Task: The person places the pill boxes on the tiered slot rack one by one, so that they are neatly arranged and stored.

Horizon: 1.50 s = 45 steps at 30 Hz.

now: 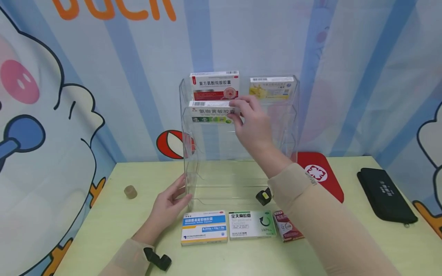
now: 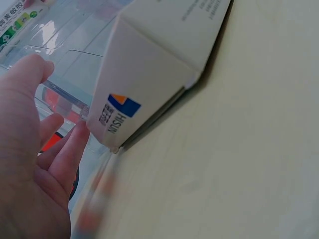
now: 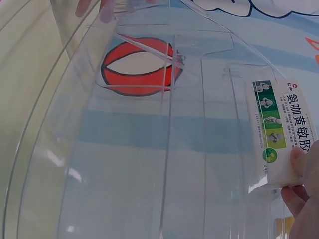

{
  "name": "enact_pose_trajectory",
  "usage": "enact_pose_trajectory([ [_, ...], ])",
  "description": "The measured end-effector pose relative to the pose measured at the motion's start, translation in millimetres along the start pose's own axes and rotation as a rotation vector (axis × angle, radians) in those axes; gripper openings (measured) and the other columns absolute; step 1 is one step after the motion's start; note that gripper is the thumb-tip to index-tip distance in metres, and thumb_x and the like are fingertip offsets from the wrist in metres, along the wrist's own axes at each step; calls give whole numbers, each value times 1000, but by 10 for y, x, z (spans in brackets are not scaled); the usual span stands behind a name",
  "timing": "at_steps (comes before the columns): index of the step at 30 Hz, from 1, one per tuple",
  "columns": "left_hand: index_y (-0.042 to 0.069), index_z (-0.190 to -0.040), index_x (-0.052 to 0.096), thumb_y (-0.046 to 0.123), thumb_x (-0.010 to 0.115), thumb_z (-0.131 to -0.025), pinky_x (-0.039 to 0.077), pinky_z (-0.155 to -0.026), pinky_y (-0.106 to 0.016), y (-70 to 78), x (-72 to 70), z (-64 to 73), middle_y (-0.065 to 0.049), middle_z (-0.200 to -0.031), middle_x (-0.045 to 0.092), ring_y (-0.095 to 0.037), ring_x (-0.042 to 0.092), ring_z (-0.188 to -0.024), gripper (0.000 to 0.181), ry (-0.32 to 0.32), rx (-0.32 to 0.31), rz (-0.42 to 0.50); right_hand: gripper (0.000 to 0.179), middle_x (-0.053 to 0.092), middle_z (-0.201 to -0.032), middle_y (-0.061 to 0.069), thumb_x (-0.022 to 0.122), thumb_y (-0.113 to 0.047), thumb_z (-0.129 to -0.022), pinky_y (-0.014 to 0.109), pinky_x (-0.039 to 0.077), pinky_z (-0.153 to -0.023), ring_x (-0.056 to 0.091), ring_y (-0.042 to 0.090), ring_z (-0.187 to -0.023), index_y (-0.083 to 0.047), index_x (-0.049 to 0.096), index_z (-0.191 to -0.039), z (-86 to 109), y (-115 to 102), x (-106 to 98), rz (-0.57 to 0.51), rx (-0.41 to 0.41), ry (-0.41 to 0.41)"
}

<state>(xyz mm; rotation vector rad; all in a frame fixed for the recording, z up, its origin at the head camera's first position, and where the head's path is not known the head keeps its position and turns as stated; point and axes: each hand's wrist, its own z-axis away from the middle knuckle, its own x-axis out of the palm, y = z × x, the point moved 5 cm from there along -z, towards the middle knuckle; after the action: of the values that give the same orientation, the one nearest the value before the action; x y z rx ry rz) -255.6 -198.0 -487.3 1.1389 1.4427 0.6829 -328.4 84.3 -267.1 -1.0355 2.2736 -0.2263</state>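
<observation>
A clear tiered display rack (image 1: 221, 193) stands on the table. My right hand (image 1: 254, 124) pinches the right end of a white and green medicine box (image 1: 211, 111), thumb on its front and fingers over the top, at the rack's second tier. The same medicine box (image 3: 271, 134) shows behind the clear front lip in the right wrist view. My left hand (image 1: 169, 207) grips the rack's lower left side, with the thumb (image 2: 37, 69) in front and the other fingers along the side. Above, the top tier holds a red and white box (image 1: 215, 86) and a yellow and white box (image 1: 271, 88).
Before the rack lie a blue and white box (image 1: 203, 228), a green and white box (image 1: 252, 225) and a dark red box (image 1: 288, 228). A red case (image 1: 326, 180) and a black zip pouch (image 1: 386, 195) lie to the right, a small brown cylinder (image 1: 130, 191) to the left.
</observation>
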Motion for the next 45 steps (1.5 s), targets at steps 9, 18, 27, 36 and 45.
enact_pose_trajectory([
  [9,20,-172,40,15,76,-105,62,-104,-23,-1,9,-9,-10,-170,54,-38,64,-147,76,0,5,2,22,71,-131,13,80,-9,-101,38,68,-93,78,28,-104,-4,76,-121,60,-25,90,-39,-36,-10],
  [18,20,-172,40,16,76,-105,62,-105,-25,-14,10,-10,-11,-170,54,-39,64,-146,76,4,-3,-9,24,70,-134,9,78,-13,-103,39,68,-96,78,26,-108,-7,76,-126,88,5,125,-21,-5,-43],
  [27,24,-172,40,17,76,-105,63,-105,-27,-7,-4,-3,-9,-170,54,-38,64,-146,77,6,8,-22,30,70,-140,12,79,-15,-103,43,63,-109,70,29,-131,-6,75,-131,134,3,95,-29,2,-33],
  [36,24,-172,40,17,77,-105,62,-105,-26,5,2,0,-9,-170,54,-38,64,-146,77,2,19,-8,31,70,-136,18,80,-14,-102,47,58,-117,67,35,-131,-1,73,-130,420,1,-41,-68,-69,17],
  [45,23,-173,39,18,76,-105,62,-106,-27,-2,5,3,-8,-171,53,-38,64,-147,77,5,7,-24,37,71,-135,15,82,-16,-100,48,61,-113,69,32,-129,-5,72,-134,796,-22,-182,-80,-78,-44],
])
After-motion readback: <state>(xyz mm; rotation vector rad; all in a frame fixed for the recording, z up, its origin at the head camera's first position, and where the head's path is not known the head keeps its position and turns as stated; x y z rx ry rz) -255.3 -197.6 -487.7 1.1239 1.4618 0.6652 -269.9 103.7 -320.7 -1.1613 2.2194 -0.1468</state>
